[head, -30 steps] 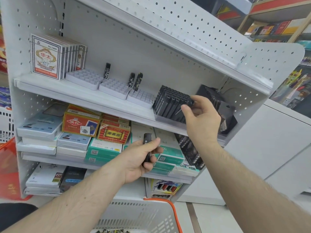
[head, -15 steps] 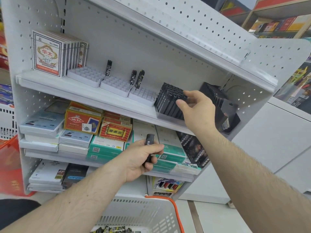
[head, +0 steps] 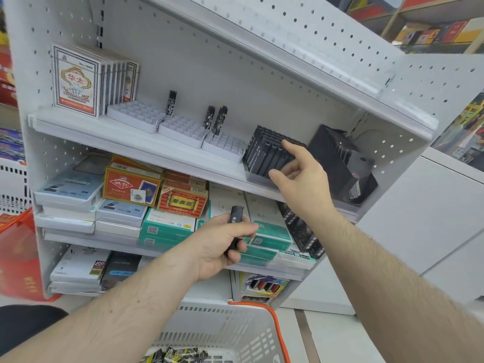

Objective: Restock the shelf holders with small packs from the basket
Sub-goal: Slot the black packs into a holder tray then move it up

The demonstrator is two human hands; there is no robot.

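Head view shows the left hand (head: 222,247) gripping a small black pack (head: 234,226) by its middle; it looks light, stiff and smooth. The right hand (head: 301,176), fingers loosely apart, touches the full black holder (head: 262,150) near the shelf's (head: 131,138) right end.

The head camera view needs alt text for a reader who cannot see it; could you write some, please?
A person's right hand reaches to a black holder full of small packs on a white shelf, while the left hand grips one black pack below. A white basket sits beneath.
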